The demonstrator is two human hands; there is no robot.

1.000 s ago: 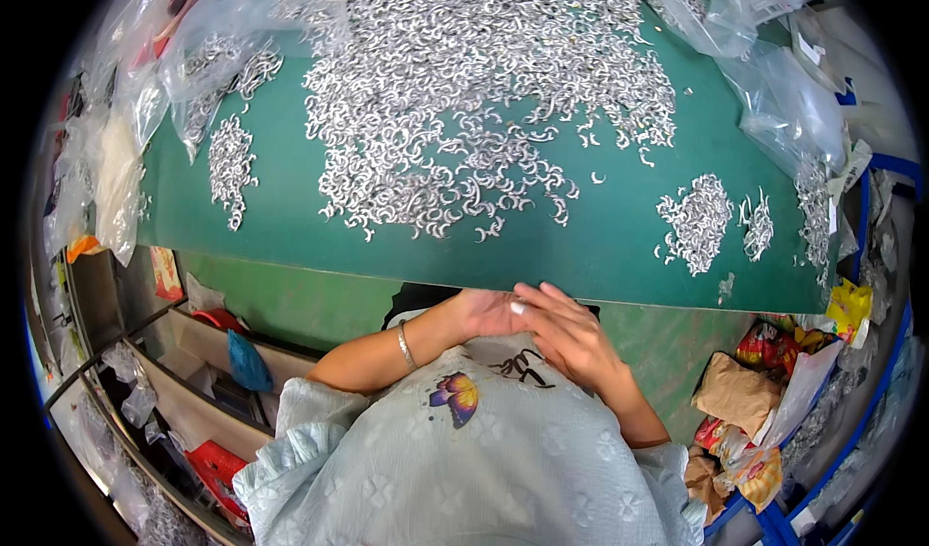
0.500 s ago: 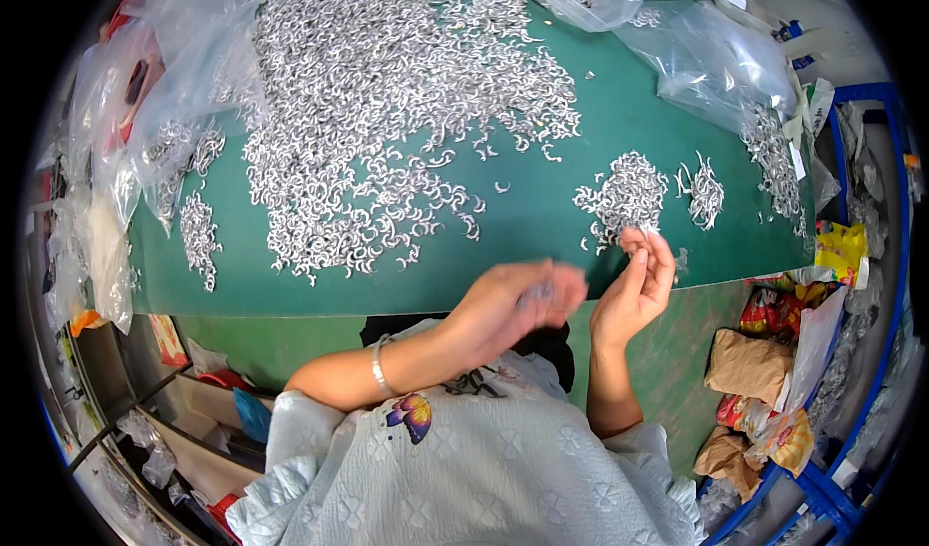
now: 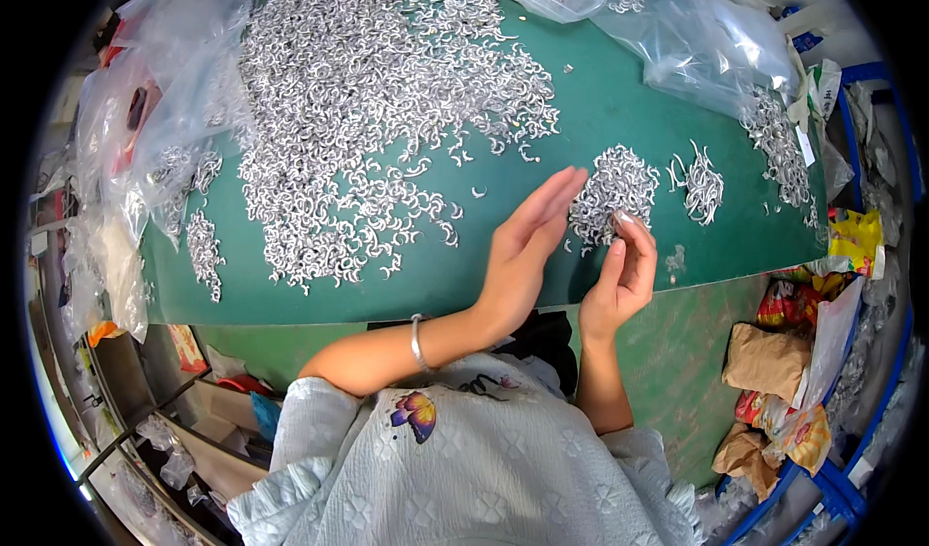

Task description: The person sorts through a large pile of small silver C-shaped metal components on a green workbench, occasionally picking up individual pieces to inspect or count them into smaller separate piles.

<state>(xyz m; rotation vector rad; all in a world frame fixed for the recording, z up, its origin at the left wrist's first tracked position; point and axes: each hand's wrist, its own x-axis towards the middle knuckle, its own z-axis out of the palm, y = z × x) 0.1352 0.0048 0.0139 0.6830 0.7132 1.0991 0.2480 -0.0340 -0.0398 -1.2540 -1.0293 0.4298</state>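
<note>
My left hand (image 3: 527, 241) stands on edge with its fingers stretched out together, against the left side of a small pile of silvery curved metal pieces (image 3: 615, 186). At the near side of that pile is my right hand (image 3: 621, 277). Its fingers curl up to the edge of the pile and its thumb stands apart from them; I make out no piece held in it. A smaller cluster of longer curved pieces (image 3: 704, 186) lies just to the right. The big spread of the same silvery pieces (image 3: 358, 110) covers the left and middle of the green table (image 3: 455, 289).
Clear plastic bags (image 3: 702, 47) lie at the far right, with a heap of pieces (image 3: 779, 154) by the right edge. More bags (image 3: 184, 52) hang at the left beside a small pile (image 3: 203, 256). Brown paper (image 3: 764, 357) and packets fill the shelf right of me.
My left hand has opened out flat and moved up to the pile's left side; grey pieces showed at its palm before. My right hand has shifted slightly down and left. The view has tilted a little.
</note>
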